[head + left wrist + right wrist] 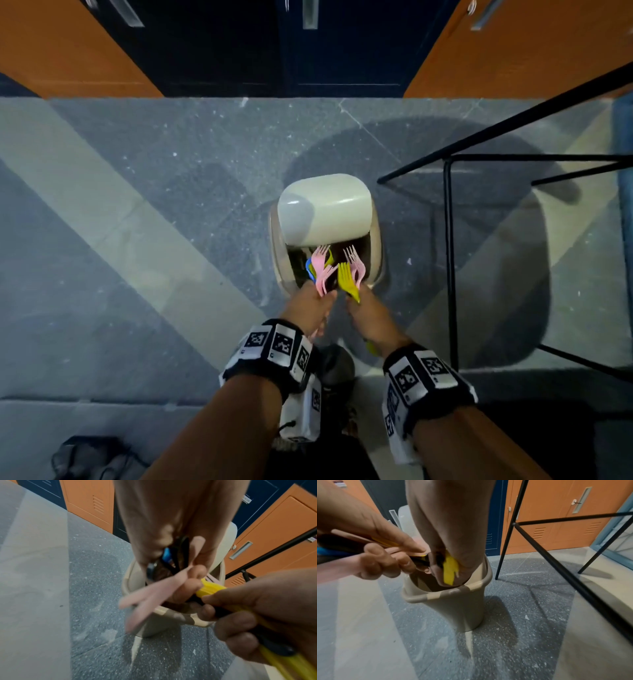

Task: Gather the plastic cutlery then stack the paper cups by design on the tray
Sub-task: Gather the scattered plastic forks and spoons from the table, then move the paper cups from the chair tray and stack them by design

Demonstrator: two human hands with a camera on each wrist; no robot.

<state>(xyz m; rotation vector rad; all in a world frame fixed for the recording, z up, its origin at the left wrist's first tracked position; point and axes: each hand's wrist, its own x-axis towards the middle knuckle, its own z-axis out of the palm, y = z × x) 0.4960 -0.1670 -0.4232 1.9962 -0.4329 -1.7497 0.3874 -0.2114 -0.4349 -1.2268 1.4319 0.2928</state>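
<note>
Both hands hold bundles of plastic cutlery over an open beige bin. My left hand grips pink forks with a blue and a yellow piece among them. My right hand grips yellow forks and more pink ones, tines pointing into the bin mouth. In the left wrist view the fingers curl round pink handles, beside the yellow cutlery. The right wrist view shows a yellow fork under my right hand, just above the bin rim. No cups or tray are in view.
The bin's lid stands raised at the far side. A black metal table frame stands close on the right. Orange and dark blue lockers line the far wall. A grey bag lies on the speckled floor at lower left.
</note>
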